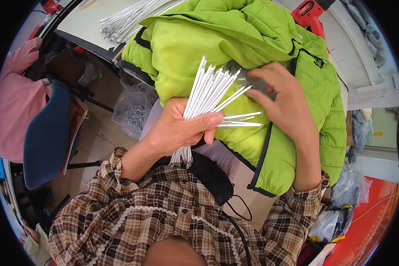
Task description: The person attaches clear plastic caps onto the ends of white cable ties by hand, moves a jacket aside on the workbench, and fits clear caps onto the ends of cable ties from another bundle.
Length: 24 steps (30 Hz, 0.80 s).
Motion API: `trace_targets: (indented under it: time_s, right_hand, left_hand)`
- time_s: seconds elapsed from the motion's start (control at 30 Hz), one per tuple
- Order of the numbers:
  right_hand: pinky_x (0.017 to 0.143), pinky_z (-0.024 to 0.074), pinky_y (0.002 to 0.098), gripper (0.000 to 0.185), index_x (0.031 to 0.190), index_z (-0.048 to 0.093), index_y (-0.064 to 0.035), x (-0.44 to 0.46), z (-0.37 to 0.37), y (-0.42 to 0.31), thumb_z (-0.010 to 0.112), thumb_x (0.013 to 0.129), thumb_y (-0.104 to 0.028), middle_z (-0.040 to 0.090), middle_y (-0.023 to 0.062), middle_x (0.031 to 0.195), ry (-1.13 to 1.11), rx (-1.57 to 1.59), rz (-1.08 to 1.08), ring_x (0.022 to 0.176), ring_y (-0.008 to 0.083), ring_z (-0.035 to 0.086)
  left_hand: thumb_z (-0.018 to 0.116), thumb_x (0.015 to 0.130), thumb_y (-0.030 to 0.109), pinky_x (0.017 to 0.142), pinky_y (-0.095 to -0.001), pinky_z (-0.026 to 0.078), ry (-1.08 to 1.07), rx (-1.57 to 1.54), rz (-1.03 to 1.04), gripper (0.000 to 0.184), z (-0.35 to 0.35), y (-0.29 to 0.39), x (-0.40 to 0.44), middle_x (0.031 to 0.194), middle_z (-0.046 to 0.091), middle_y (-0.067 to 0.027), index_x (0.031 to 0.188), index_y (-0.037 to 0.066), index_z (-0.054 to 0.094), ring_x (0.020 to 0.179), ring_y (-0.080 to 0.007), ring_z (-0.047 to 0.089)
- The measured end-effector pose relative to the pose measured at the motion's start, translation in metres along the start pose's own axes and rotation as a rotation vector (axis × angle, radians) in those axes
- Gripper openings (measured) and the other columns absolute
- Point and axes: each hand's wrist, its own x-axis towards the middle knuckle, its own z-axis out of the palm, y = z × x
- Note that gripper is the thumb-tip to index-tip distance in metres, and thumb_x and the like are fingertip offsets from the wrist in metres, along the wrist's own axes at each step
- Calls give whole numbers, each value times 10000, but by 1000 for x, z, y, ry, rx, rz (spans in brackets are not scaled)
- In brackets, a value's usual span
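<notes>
My left hand (181, 126) is wrapped round a bundle of thin white wires (208, 88), whose upper ends fan out toward the upper right; a few of them point sideways to the right. The lower ends stick out below my fist. To the right, my right hand (281, 95) is raised over a bright green padded jacket (314, 97), its fingers bent toward the wire tips. Something greyish and see-through lies behind its fingertips; whether the fingers hold it cannot be made out. The jacket lies beneath both hands, with its black zip edge running down.
Another pile of white wires (126, 20) lies on the table (82, 22) at the top left. A red tool (308, 15) is at the upper right. A clear bag of small metal parts (135, 115) sits lower left, near a blue chair (48, 133) and a person in pink.
</notes>
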Motion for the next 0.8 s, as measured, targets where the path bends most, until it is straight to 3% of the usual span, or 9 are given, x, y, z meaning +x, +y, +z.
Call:
trace_targets:
  time_s: [0.2, 0.33, 0.5, 0.7, 0.8]
  right_hand:
    - [566, 390, 196, 139, 960, 679, 4, 2, -1, -3, 623, 837, -28, 587, 21, 761, 44, 19, -12, 583, 77, 456]
    - [507, 379, 210, 88, 890, 666, 21, 2, -11, -19, 592, 857, -15, 589, 30, 752, 137, 419, 400, 542, 85, 477]
    - [509, 367, 190, 77, 892, 665, 14, 2, -30, -18, 609, 845, -9, 572, 15, 742, -78, 627, 398, 569, 80, 488]
    - [511, 342, 190, 78, 886, 672, 17, 0, -32, -24, 617, 834, -2, 558, 7, 735, -63, 702, 358, 566, 79, 450]
    - [523, 327, 189, 84, 895, 671, 18, 1, -29, -16, 626, 827, -2, 554, 6, 740, -78, 618, 217, 572, 78, 422]
  left_hand:
    - [624, 875, 27, 300, -163, 209, 6, 17, -3, 92, 1, 1, 0, 530, 583, -86, 925, -48, 639, 333, -45, 303]
    - [627, 870, 19, 300, -163, 211, 15, 14, -10, 83, 1, 1, 0, 528, 583, -85, 911, -52, 640, 333, -45, 305]
    - [628, 867, 13, 302, -162, 214, 14, 16, -13, 76, 2, 2, -1, 531, 584, -86, 903, -53, 639, 334, -45, 310]
    - [630, 866, 12, 306, -160, 221, 15, 9, -6, 76, 2, 1, 0, 533, 585, -87, 898, -57, 642, 338, -46, 318]
    - [633, 864, 14, 309, -160, 227, 14, 14, -8, 82, 2, 1, -1, 535, 586, -88, 898, -60, 645, 341, -47, 324]
